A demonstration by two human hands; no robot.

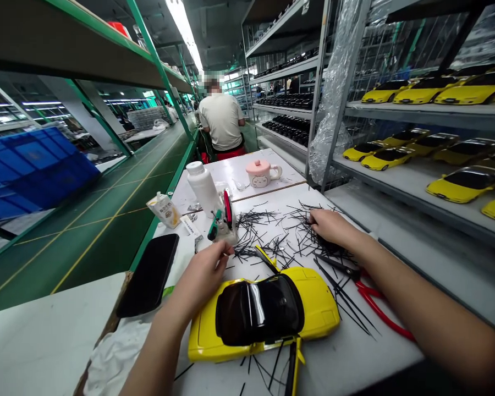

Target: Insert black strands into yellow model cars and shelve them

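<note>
A yellow model car body (264, 316) with a black glossy roof lies on the white table (355, 363) in front of me. My left hand (206, 269) hovers just above its rear, fingers pinched together on a thin black strip. My right hand (330, 226) rests palm down on a scatter of thin black strips (280, 228), fingers curled into the pile. Red-handled pliers (371, 300) lie under my right forearm.
A black phone (148, 280) and a white cloth (115, 357) lie at the left. A white bottle (204, 188), a small carton (164, 210) and a pink-lidded mug (260, 173) stand further back. Racks of yellow cars (462, 184) line the right. A person (221, 121) sits ahead.
</note>
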